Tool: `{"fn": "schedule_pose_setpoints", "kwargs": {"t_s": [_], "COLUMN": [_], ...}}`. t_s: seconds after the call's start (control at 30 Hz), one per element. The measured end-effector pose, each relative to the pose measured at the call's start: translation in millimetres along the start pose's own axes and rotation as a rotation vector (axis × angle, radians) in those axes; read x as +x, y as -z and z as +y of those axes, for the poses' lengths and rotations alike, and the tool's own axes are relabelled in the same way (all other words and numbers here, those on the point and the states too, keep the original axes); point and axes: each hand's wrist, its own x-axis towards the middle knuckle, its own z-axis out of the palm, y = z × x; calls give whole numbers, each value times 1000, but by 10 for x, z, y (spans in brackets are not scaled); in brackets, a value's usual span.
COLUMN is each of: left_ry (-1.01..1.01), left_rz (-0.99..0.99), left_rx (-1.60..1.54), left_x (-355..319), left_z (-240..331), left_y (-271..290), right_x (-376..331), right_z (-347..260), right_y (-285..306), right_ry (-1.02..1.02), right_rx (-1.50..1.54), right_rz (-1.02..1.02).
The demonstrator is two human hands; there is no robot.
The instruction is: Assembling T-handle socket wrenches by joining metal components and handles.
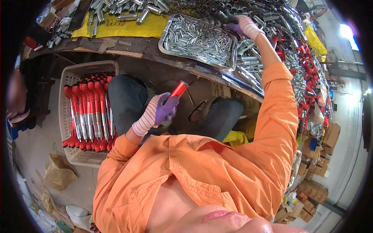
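My left hand [161, 110], in a striped glove with purple palm and fingers, is closed round a red metal tube [179, 89] above my lap. The tube tilts up to the right, its flanged end uppermost. My right hand [244, 26], gloved alike, reaches out to the far right corner of a metal tray [165, 42]. Its fingers are bent down among dark coil springs [218, 24]; what they grip is hidden. Many small silver pins [198, 42] fill the tray.
At left on the floor stands a pale plastic crate [65, 116] of red-and-silver shock-absorber-like parts [91, 105]. Loose silver tubes [143, 15] lie on yellow sheeting [128, 30]. Red parts [307, 87] heap up at right. Another person's arm [16, 91] shows at far left.
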Motion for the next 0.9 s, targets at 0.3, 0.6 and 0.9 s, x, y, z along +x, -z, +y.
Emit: {"fn": "schedule_pose_setpoints", "kwargs": {"t_s": [0.3, 0.6, 0.9], "left_ry": [17, -2, -321], "left_rz": [2, 51, 166], "left_rx": [51, 145, 730], "left_x": [10, -37, -14], "left_z": [-118, -121, -271], "left_y": [-11, -280, -293], "right_x": [-508, -1238, -2663], "right_z": [159, -333, -2422], "right_y": [-176, -519, -893], "right_ry": [-492, -359, -130], "right_rx": [1370, 1029, 1196], "right_rz": [161, 355, 462]}}
